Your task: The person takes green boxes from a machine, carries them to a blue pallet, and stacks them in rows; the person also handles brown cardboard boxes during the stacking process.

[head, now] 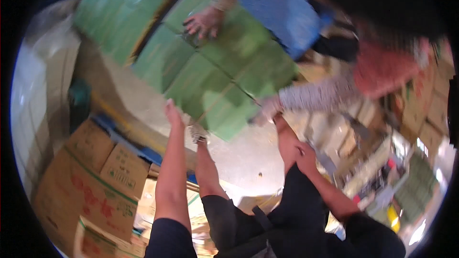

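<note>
Before me lies a block of green boxes (222, 79) set close together, blurred by motion. My left hand (174, 115) is by the near left edge of these boxes. It appears almost edge-on, and whether it touches them cannot be made out. My right hand (305, 156) rests on my right knee (288, 143) with nothing seen in it, its fingers partly hidden. Another person's hand (204, 23) lies spread on top of the green boxes. That person's other hand (265, 111), below a pale patterned sleeve (315, 93), is at the right edge of the block.
More green boxes (125, 10) stand at the upper left across a dark gap. A blue surface (279, 10) lies behind. Printed cardboard cartons (96, 193) are stacked at lower left beside a blue pallet edge (125, 143). Cluttered goods (380, 165) and further cartons (419, 96) fill the right side.
</note>
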`<control>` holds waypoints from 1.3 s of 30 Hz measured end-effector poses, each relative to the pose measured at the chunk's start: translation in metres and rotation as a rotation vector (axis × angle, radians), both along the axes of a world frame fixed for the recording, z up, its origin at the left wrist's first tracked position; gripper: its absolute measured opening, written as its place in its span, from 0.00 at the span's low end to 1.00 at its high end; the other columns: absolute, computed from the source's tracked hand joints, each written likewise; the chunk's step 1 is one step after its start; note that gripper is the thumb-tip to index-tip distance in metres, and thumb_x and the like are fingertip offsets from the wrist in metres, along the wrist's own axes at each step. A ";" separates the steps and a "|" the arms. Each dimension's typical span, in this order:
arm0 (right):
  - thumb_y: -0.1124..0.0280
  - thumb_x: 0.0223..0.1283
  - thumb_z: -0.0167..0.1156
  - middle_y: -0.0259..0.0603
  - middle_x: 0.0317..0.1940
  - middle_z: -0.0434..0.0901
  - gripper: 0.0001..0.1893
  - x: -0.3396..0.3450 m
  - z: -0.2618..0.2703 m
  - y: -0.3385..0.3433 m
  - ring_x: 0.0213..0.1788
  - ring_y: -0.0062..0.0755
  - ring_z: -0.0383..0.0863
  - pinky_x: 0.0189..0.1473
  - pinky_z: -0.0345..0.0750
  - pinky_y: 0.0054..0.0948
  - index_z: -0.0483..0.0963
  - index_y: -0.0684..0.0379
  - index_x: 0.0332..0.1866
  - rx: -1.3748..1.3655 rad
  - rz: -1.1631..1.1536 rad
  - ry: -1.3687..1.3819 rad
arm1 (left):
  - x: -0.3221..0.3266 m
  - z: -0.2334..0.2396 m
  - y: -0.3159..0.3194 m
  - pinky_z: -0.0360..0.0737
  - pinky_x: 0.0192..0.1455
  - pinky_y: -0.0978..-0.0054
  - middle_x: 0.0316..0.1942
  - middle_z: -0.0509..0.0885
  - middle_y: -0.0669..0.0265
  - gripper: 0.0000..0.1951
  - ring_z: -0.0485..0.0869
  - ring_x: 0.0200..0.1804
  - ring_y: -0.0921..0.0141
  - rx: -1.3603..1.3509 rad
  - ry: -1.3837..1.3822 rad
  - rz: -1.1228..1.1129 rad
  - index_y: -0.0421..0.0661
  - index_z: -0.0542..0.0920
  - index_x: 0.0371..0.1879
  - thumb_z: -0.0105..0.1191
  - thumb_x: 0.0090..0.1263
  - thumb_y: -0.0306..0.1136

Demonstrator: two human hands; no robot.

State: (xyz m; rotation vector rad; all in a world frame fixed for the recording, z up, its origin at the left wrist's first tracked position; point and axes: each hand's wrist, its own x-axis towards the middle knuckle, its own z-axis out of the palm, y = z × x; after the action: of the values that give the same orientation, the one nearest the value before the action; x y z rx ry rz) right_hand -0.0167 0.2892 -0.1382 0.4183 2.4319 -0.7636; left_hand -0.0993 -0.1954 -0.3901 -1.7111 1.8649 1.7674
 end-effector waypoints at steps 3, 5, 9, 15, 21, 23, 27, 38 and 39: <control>0.75 0.54 0.57 0.52 0.45 0.82 0.14 -0.005 -0.003 0.002 0.49 0.51 0.81 0.53 0.77 0.38 0.79 0.63 0.47 -0.020 -0.142 -0.097 | 0.026 0.051 0.034 0.71 0.63 0.67 0.60 0.78 0.56 0.25 0.75 0.59 0.65 -0.138 -0.058 -0.103 0.36 0.72 0.64 0.49 0.76 0.42; 0.74 0.55 0.57 0.53 0.45 0.82 0.14 0.006 -0.013 0.011 0.51 0.51 0.80 0.55 0.77 0.38 0.79 0.64 0.46 -0.039 -0.264 -0.034 | 0.052 0.071 0.056 0.71 0.64 0.67 0.63 0.77 0.54 0.25 0.75 0.62 0.64 -0.106 -0.077 -0.223 0.36 0.70 0.67 0.49 0.77 0.39; 0.71 0.54 0.61 0.54 0.56 0.77 0.23 0.009 -0.060 0.040 0.61 0.54 0.73 0.65 0.69 0.41 0.74 0.63 0.58 0.149 -0.352 0.010 | 0.083 0.110 0.121 0.74 0.61 0.70 0.57 0.82 0.54 0.22 0.79 0.58 0.65 0.193 -0.120 -0.506 0.36 0.72 0.65 0.48 0.77 0.36; 0.72 0.52 0.63 0.50 0.72 0.60 0.37 -0.100 -0.114 0.091 0.74 0.52 0.56 0.73 0.59 0.44 0.61 0.60 0.71 0.218 -0.384 0.020 | 0.051 0.168 0.227 0.76 0.57 0.71 0.53 0.83 0.60 0.21 0.81 0.55 0.67 0.266 -0.074 -1.072 0.43 0.74 0.64 0.54 0.73 0.31; 0.79 0.54 0.58 0.48 0.68 0.63 0.36 -0.115 -0.189 0.150 0.76 0.50 0.54 0.72 0.57 0.51 0.59 0.57 0.71 0.432 0.161 -0.096 | -0.089 0.151 0.399 0.75 0.62 0.59 0.63 0.74 0.51 0.27 0.74 0.62 0.49 0.018 0.486 -1.678 0.46 0.71 0.66 0.57 0.65 0.26; 0.78 0.55 0.58 0.48 0.65 0.65 0.34 -0.138 -0.193 0.135 0.75 0.49 0.55 0.73 0.55 0.49 0.61 0.56 0.70 0.398 0.434 0.102 | -0.135 0.124 0.440 0.72 0.65 0.58 0.67 0.69 0.50 0.31 0.70 0.66 0.49 -0.078 0.589 -1.770 0.46 0.67 0.69 0.57 0.63 0.27; 0.79 0.52 0.59 0.48 0.61 0.68 0.29 -0.146 -0.210 0.151 0.70 0.46 0.61 0.71 0.56 0.48 0.66 0.59 0.64 0.353 0.398 0.165 | -0.171 0.060 0.521 0.65 0.71 0.58 0.70 0.65 0.48 0.36 0.64 0.70 0.49 -0.411 0.612 -1.952 0.46 0.62 0.72 0.59 0.61 0.32; 0.76 0.55 0.58 0.56 0.62 0.67 0.25 -0.128 -0.213 0.176 0.63 0.53 0.66 0.67 0.63 0.47 0.69 0.66 0.61 0.212 0.389 0.177 | -0.167 0.012 0.574 0.60 0.71 0.47 0.70 0.59 0.48 0.57 0.60 0.71 0.49 -0.660 0.310 -2.195 0.59 0.46 0.78 0.67 0.48 0.37; 0.76 0.55 0.58 0.56 0.62 0.67 0.25 -0.130 -0.214 0.176 0.63 0.53 0.66 0.67 0.63 0.47 0.69 0.66 0.61 0.212 0.388 0.180 | -0.171 0.012 0.575 0.60 0.71 0.47 0.70 0.59 0.48 0.57 0.60 0.71 0.49 -0.663 0.310 -2.195 0.59 0.46 0.78 0.67 0.48 0.37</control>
State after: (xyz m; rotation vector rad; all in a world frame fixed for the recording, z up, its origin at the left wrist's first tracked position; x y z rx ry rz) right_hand -0.1466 0.4650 -0.3520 -0.0532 2.6575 -0.3919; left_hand -0.2705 0.3795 -0.3782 0.9740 2.3427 0.3094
